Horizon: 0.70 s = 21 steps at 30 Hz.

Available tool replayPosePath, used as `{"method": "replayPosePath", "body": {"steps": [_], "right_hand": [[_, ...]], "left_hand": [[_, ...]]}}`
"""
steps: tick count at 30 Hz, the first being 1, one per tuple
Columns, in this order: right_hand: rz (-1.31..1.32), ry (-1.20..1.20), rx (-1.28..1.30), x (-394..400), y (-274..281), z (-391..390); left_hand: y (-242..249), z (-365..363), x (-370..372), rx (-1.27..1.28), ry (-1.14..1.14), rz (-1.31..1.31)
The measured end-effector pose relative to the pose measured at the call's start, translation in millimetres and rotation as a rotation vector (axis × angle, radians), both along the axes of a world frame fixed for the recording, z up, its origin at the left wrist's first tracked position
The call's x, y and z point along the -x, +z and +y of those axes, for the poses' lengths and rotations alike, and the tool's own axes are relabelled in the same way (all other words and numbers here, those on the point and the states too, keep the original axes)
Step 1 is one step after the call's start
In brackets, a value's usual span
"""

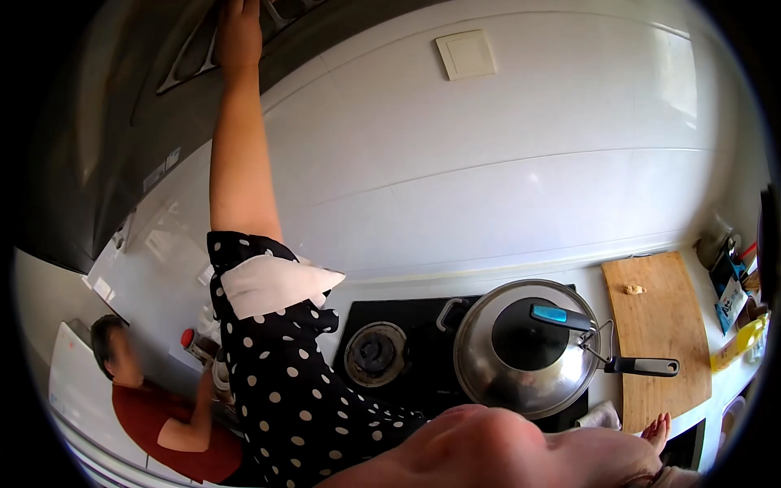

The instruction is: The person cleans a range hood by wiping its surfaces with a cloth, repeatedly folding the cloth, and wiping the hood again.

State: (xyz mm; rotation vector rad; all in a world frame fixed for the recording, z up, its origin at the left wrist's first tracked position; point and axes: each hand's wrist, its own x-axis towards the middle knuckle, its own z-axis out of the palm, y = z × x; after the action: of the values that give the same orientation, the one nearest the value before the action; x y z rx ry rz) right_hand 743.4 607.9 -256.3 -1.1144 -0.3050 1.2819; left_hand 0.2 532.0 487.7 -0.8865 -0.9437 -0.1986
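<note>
My left hand (238, 37) is raised at the top left, against the underside of the dark range hood (122, 122). Its fingers stretch upward and the frame's edge cuts off their tips. Low on the right, my right hand (657, 429) is beside the front edge of the wooden cutting board (663, 325), fingers spread and palm partly showing, holding nothing visible. A steel wok (443, 315) stands on the black gas stove (423, 350), covered by a domed lid (496, 382) with a blue-and-black handle. The wok's long handle (647, 367) reaches over the board.
A bare burner (376, 355) is left of the wok. A small pale piece (635, 289) lies on the board; a cloth (600, 416) is near its front. Packets (736, 342) crowd the right corner. A person in a red top (154, 423) stands at the lower left near a red-capped jar (191, 339).
</note>
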Motion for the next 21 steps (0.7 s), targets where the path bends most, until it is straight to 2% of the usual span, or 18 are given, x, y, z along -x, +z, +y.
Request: {"method": "replayPosePath", "body": {"steps": [2,4,5,8,11,14,15,18,19,21], "right_hand": [[0.002,0.001,0.003,6,4,-1],[0.012,-0.039,0.053,61,68,-23],[0.041,-0.031,0.066,62,67,-22],[-0.023,-0.04,0.038,72,96,-25],[-0.021,-0.045,-0.015,70,102,-26],[0.044,0.062,-0.086,72,106,-33],[0.072,0.077,-0.095,69,110,-38],[-0.007,-0.007,-0.032,43,123,-49],[-0.044,-0.052,-0.027,29,121,-50],[-0.075,-0.15,0.024,7,130,-51]], "left_hand": [[-8,-2,13,-0.001,0.122,-0.102],[-23,-5,48,0.024,0.199,-0.062],[-27,-5,59,0.033,0.235,-0.042],[-3,11,10,-0.015,-0.18,0.073],[15,25,2,-0.103,-0.193,-0.011],[-3,47,58,-0.125,-0.004,-0.163],[-21,50,46,-0.101,-0.06,-0.426],[-17,56,25,-0.17,-0.78,-1.076],[-16,64,14,-0.302,-1.026,-1.047],[9,115,8,-0.333,-0.354,-1.226]]}}
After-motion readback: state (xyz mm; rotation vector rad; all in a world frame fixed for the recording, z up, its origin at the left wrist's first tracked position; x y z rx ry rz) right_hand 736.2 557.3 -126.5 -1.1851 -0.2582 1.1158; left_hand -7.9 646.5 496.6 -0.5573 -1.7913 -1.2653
